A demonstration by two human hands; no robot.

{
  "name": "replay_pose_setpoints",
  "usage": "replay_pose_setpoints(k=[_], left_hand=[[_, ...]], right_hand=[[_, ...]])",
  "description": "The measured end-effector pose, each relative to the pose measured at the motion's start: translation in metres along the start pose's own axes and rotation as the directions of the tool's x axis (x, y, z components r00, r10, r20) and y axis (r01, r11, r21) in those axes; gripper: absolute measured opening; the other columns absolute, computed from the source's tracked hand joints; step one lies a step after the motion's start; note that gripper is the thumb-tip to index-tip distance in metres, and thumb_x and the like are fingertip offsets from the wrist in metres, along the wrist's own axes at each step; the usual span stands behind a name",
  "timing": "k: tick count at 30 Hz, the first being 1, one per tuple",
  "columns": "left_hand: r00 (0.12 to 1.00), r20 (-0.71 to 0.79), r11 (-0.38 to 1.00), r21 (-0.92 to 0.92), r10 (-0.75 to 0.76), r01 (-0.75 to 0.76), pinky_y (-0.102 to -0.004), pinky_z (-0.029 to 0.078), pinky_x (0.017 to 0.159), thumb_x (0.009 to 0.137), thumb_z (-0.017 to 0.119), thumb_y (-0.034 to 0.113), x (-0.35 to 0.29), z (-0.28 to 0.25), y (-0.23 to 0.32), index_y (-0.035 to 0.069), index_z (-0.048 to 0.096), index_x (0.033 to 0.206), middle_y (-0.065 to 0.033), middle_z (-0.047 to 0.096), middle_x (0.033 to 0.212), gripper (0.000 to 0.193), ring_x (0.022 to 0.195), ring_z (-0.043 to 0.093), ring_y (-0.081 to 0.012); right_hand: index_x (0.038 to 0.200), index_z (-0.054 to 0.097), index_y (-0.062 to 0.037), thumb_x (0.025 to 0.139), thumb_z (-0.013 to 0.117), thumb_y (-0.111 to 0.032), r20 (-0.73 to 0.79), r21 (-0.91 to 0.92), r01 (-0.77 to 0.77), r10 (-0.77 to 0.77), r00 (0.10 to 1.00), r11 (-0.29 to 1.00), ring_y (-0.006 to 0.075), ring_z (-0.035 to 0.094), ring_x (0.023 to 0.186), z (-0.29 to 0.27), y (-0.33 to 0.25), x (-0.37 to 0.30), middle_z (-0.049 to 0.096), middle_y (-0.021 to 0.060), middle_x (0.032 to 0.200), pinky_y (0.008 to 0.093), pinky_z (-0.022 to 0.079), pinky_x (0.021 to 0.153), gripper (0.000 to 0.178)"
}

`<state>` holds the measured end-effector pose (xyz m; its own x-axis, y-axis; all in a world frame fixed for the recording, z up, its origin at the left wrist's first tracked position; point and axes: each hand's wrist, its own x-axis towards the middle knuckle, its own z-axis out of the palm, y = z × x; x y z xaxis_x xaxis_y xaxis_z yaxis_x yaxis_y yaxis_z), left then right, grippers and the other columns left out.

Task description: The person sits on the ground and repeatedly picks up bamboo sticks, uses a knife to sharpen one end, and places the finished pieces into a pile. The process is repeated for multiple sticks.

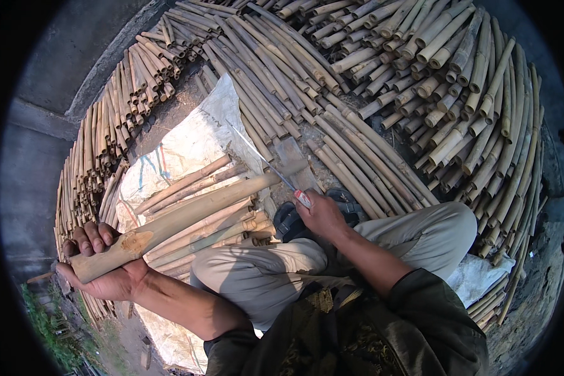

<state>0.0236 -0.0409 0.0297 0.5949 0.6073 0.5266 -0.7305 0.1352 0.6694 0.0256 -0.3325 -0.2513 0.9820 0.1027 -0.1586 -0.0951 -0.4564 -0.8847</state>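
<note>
A thick, pale bamboo pole (194, 219) slants across in front of me. My left hand (103, 260) is wrapped round its lower left end, palm underneath and fingers over the top. The pole's far end lies over a small wooden block (288, 149) on the ground. My right hand (323, 216) is closed on the red-and-white handle of a long, thin metal-bladed tool (269, 164). Its blade points up and left, crossing the pole near the far end; whether it touches the bamboo, or has teeth, I cannot tell.
Several cut bamboo pieces (200, 241) lie on a white woven sheet (188, 135) under the pole. Large bamboo stacks rise at the right (445, 94) and left (91, 144); more poles (370, 160) lie ahead. Dark sandals (288, 220) show by my bent legs. A grey wall (41, 175) stands left.
</note>
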Motion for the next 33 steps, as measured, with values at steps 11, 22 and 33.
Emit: replay_pose_setpoints(k=[11, 22, 33], left_hand=[[0.961, 0.248, 0.944, -0.272, -0.118, 0.186, -0.0284, 0.041, 0.049, 0.111, 0.044, 0.046, 0.009, -0.023, 0.002, 0.007, 0.06, 0.088, -0.0039, 0.047, 0.076, 0.048, 0.064, 0.045, -0.0143], [0.937, 0.344, 0.939, -0.3, -0.056, 0.167, -0.0291, 0.039, 0.051, 0.111, 0.04, 0.045, 0.01, -0.013, 0.001, 0.01, 0.057, 0.076, -0.0026, 0.045, 0.069, 0.052, 0.06, 0.043, -0.0152], [0.933, 0.356, 0.92, -0.343, -0.058, 0.188, -0.0283, 0.039, 0.046, 0.109, 0.047, 0.044, 0.013, -0.019, 0.0, 0.011, 0.059, 0.079, -0.0012, 0.046, 0.068, 0.046, 0.057, 0.042, -0.0138]], right_hand=[[0.1, 0.062, 0.0007, 0.095, 0.066, -0.024, -0.009, -0.04, 0.011, -0.012, 1.0, 0.999, 0.0497, 0.068, 0.085, 0.0, 0.003, 0.002, 0.069, 0.0288, 0.086, 0.0556, 0.054, 0.073, 0.026], [0.099, 0.063, 0.0005, 0.094, 0.067, -0.025, -0.038, -0.083, -0.098, 0.095, 0.995, 0.992, 0.0497, 0.068, 0.085, 0.0, 0.008, 0.002, 0.069, 0.03, 0.085, 0.0559, 0.054, 0.074, 0.026], [0.099, 0.063, -0.0001, 0.093, 0.069, -0.024, -0.073, -0.093, -0.094, 0.087, 0.994, 0.991, 0.0501, 0.068, 0.084, -0.007, 0.0, 0.001, 0.068, 0.0294, 0.084, 0.0564, 0.053, 0.072, 0.026]])
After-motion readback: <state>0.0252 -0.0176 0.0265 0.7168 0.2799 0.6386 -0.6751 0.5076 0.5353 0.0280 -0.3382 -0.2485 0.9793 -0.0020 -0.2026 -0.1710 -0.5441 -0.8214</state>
